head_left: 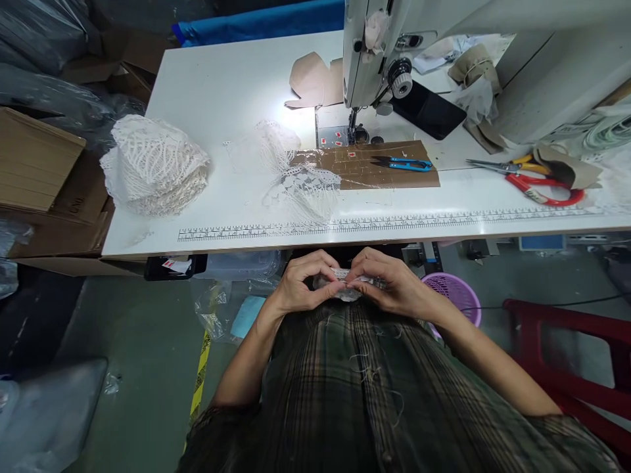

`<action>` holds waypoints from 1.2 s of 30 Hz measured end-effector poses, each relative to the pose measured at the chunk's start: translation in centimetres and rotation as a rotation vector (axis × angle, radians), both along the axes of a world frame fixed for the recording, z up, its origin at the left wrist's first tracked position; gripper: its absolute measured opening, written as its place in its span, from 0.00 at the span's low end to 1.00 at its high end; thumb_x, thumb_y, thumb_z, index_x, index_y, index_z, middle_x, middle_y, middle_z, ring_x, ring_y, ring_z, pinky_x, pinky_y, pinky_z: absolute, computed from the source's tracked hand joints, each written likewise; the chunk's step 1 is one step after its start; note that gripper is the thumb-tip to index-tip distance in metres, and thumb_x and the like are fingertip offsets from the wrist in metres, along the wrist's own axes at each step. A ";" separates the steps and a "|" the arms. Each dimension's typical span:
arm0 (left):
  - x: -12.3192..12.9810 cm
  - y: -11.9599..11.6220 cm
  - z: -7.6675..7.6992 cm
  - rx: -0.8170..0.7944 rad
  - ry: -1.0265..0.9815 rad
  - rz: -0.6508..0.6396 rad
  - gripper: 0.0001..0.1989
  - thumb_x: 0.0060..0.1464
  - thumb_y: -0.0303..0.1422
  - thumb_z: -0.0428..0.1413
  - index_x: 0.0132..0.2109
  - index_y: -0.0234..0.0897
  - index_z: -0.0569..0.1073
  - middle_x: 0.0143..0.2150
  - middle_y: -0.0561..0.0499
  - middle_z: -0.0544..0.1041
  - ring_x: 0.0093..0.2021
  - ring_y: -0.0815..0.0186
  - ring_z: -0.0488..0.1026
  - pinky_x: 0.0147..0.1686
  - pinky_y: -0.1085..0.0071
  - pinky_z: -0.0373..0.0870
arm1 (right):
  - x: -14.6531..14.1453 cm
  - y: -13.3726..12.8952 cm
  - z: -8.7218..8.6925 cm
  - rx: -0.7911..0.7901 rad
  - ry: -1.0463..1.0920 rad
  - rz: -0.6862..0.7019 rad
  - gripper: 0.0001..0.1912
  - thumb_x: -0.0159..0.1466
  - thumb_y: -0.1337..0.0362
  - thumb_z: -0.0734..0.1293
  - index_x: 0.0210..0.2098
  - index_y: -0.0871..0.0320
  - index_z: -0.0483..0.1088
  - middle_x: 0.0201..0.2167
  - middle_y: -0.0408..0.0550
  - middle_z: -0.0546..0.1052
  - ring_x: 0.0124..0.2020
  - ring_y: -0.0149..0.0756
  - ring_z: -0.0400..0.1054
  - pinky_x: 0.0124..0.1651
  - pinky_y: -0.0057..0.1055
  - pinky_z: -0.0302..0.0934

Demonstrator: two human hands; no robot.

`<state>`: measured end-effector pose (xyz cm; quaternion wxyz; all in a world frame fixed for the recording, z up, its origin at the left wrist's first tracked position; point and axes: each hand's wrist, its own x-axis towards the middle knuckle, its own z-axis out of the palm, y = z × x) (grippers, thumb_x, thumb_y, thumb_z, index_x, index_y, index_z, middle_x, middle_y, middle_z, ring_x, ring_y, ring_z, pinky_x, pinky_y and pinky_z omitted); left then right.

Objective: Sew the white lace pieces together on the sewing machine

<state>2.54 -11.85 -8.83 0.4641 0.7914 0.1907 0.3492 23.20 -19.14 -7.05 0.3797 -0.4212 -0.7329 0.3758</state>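
Close to my body, just below the table's front edge, my left hand (310, 279) and my right hand (382, 277) pinch a small piece of white lace (349, 293) between thumbs and fingertips. The fingers cover much of the lace, so its full shape is hidden. Past the edge, more white lace (310, 187) lies loosely on the table, partly over a brown board (355, 177). A folded pile of white lace (155, 164) sits at the table's left end.
The sewing machine (367, 66) stands at the back. Blue thread snips (404, 163) rest on the board, and red-handled scissors (545, 189) lie to the right. A dark phone (428, 110) is beside the machine. Below are a purple basket (456, 295) and a red stool (566, 328).
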 end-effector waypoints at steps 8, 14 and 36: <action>-0.6 -0.8 -1.4 -0.149 -0.090 0.077 0.08 0.55 0.34 0.62 0.32 0.35 0.73 0.32 0.46 0.80 0.32 0.66 0.78 0.30 0.73 0.74 | -0.6 -0.5 -0.4 0.075 0.041 -0.028 0.10 0.67 0.69 0.65 0.47 0.60 0.73 0.42 0.53 0.76 0.44 0.36 0.71 0.44 0.34 0.68; -1.2 -1.4 -1.3 -0.473 -0.075 0.115 0.11 0.56 0.36 0.61 0.39 0.36 0.68 0.35 0.47 0.81 0.32 0.68 0.79 0.29 0.75 0.74 | -0.7 -0.6 -0.7 0.058 0.033 -0.033 0.09 0.66 0.70 0.65 0.44 0.58 0.74 0.40 0.51 0.76 0.42 0.35 0.72 0.43 0.33 0.69; -0.6 -1.0 -1.0 -0.617 -0.033 0.223 0.17 0.51 0.32 0.64 0.46 0.34 0.70 0.32 0.50 0.80 0.30 0.69 0.78 0.30 0.76 0.74 | -1.1 -0.2 -2.7 -0.055 0.165 -0.154 0.06 0.65 0.65 0.67 0.39 0.58 0.76 0.38 0.51 0.78 0.41 0.37 0.73 0.44 0.36 0.69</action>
